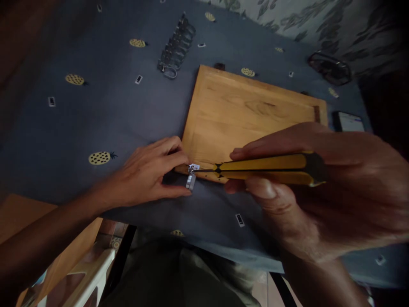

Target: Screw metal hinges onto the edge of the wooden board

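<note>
My right hand [319, 183] is closed around the yellow and black handle of a screwdriver [265, 167]. Its thin shaft points left, and the tip meets a small metal hinge [191, 181] at the near left corner of a framed wooden panel [230, 106]. Thumb and fingers of my left hand [156, 170] pinch the hinge from the left, steadying it against the panel's edge. The panel lies flat on the table. Whether a screw sits under the tip is too small to make out.
The table has a dark blue cloth [105, 115] with pineapple prints. A row of dark ringed pieces [177, 47] lies behind the panel. At the right are a phone [349, 122] and a dark rimmed object [330, 68]. A pale chair [92, 273] stands below the table's near edge.
</note>
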Tool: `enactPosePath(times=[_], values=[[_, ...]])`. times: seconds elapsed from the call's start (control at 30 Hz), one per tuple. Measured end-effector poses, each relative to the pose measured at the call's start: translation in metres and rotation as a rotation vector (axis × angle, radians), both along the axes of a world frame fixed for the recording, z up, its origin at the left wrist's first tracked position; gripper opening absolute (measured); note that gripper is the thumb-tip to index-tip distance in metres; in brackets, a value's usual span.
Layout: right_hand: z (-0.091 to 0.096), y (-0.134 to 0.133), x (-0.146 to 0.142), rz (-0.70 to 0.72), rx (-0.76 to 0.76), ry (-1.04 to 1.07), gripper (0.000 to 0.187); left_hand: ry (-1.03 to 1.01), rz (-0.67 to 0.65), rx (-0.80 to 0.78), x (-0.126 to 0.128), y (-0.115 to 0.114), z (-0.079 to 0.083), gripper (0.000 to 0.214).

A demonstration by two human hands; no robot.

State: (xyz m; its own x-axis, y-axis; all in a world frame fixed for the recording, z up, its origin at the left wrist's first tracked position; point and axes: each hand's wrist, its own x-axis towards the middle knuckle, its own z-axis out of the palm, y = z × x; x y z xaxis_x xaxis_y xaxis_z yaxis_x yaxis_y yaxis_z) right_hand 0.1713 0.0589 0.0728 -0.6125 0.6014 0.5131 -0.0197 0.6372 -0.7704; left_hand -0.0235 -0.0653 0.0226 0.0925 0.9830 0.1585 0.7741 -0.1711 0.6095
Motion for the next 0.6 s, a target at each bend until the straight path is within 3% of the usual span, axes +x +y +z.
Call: enactPosePath(times=[0.17, 0.33, 0.47, 0.6], values=[[0.000, -0.004, 0.001, 0.012, 0.010, -0.009, 0.038, -0.023, -0.005, -0.001, -0.002, -0.001, -0.004, 0.027], [0.003, 0.009, 0.007, 0.051, 0.032, -0.050, 0.027, -0.020, -0.003, 0.006, -0.002, -0.001, -0.004, 0.027], [0.007, 0.019, 0.009, 0.132, 0.085, -0.134, 0.029, -0.016, -0.004, 0.011, -0.002, 0.000, -0.004, 0.028], [0.006, 0.018, 0.008, 0.133, 0.039, -0.127, 0.025, -0.013, 0.002, 0.002, -0.002, 0.000, -0.005, 0.029]])
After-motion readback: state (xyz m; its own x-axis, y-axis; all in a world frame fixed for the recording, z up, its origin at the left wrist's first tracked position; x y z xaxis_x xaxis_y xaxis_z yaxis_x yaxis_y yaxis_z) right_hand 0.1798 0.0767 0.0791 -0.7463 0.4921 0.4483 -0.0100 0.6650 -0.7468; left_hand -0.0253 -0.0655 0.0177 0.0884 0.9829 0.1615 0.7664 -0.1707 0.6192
